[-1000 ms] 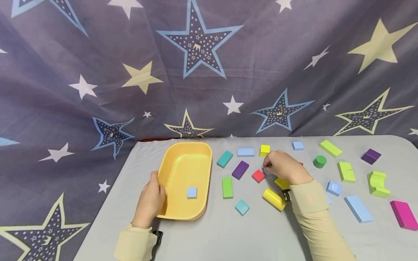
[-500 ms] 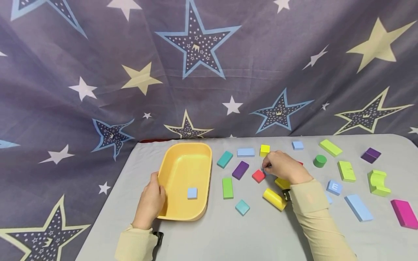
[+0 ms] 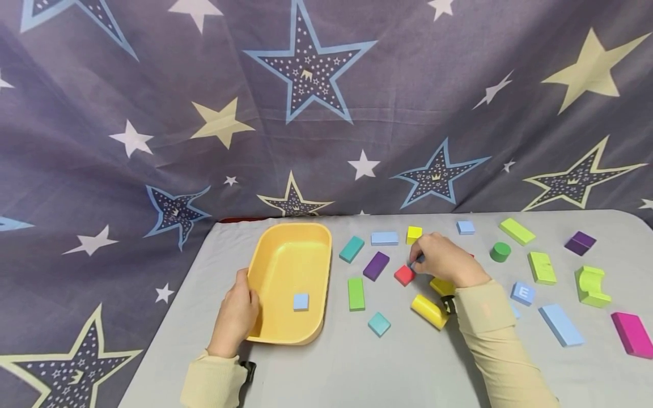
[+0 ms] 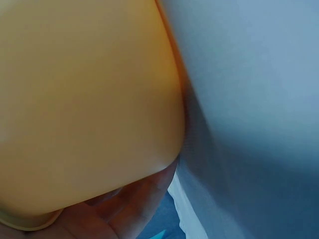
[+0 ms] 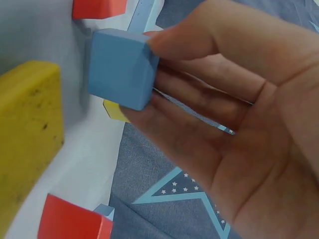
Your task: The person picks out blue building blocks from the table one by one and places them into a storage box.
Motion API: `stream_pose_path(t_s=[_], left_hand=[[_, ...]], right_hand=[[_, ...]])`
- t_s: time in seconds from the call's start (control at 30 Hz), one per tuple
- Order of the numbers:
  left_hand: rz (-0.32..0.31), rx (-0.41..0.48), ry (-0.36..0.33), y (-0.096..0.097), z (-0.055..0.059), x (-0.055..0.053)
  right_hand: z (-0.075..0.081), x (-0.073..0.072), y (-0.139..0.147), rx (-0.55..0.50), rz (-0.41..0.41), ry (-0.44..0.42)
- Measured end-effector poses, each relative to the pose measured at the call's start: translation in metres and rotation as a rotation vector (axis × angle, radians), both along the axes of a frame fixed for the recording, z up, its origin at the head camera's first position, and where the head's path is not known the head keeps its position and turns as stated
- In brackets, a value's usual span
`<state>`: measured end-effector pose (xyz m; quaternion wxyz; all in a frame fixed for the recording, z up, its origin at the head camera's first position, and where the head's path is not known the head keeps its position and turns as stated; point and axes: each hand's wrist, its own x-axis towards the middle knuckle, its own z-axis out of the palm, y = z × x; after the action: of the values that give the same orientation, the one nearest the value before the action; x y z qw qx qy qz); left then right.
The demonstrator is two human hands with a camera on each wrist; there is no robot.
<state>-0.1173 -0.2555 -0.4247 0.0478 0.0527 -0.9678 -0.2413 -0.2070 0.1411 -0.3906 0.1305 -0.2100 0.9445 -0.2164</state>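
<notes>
My left hand [image 3: 237,310] grips the left side of a yellow plastic tub [image 3: 288,227]; in the left wrist view its fingers [image 4: 144,199] lie along the tub's outer wall. Inside the tub, near its front right, lies a small blue block [image 3: 301,302]. Over the middle of the scattered blocks, my right hand [image 3: 442,260] pinches a blue square block [image 5: 119,69] between thumb and fingers. Most of that block is hidden by the hand in the head view. Just left of it on the cloth sits a red block [image 3: 405,275].
Around the right hand lie a yellow cube [image 3: 414,235], a yellow cylinder [image 3: 429,311] and a purple block [image 3: 376,266]. Farther right are a green cylinder [image 3: 500,252], a lime arch [image 3: 592,287] and a magenta block [image 3: 632,334]. A star-patterned curtain [image 3: 326,141] hangs behind the table.
The right hand has risen very slightly, and more of the blue block shows under its fingers. The left hand and the tub stay in place.
</notes>
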Motion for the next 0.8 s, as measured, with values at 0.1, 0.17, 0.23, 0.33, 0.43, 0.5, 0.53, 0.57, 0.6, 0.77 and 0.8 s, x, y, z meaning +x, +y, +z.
stream_pose_path(t_s=[0.1, 0.17, 0.23, 0.33, 0.43, 0.5, 0.53, 0.57, 0.6, 0.77, 0.8], left_hand=[[0.0, 0.005, -0.002, -0.0001, 0.0, -0.0003], [0.0, 0.005, -0.002, -0.0003, -0.0002, -0.0006], [0.0, 0.004, -0.001, -0.0005, -0.0007, -0.0009], [0.003, 0.0, -0.002, -0.0011, -0.0015, -0.0013], [0.006, 0.001, -0.005, -0.0019, -0.0018, -0.0017], [0.008, 0.001, -0.005, -0.0021, -0.0018, -0.002], [0.008, 0.002, -0.005, -0.0022, -0.0019, -0.0022], [0.009, 0.002, -0.006, -0.0021, -0.0019, -0.0023], [0.009, 0.003, -0.006, -0.0021, -0.0022, -0.0025], [0.015, 0.008, -0.016, -0.0026, -0.0038, -0.003], [0.016, 0.009, -0.016, -0.003, -0.0043, -0.0031]], right_hand=[[0.0009, -0.0004, 0.0002, -0.007, -0.01, -0.009], [0.0012, -0.0004, 0.0003, -0.011, -0.015, -0.01], [0.0011, -0.0006, 0.0003, -0.017, -0.012, 0.001], [0.0014, -0.0006, -0.0003, -0.043, -0.013, 0.018], [0.0028, -0.0005, -0.0017, -0.074, -0.004, 0.037], [0.0042, 0.0003, -0.0024, -0.095, 0.013, 0.047], [0.0048, 0.0009, -0.0028, -0.11, 0.024, 0.053], [0.0053, 0.0013, -0.0031, -0.127, 0.036, 0.059], [0.0057, 0.0019, -0.0035, -0.144, 0.047, 0.067], [0.0077, 0.0046, -0.0065, -0.199, 0.074, 0.098], [0.008, 0.0051, -0.0076, -0.204, 0.076, 0.11]])
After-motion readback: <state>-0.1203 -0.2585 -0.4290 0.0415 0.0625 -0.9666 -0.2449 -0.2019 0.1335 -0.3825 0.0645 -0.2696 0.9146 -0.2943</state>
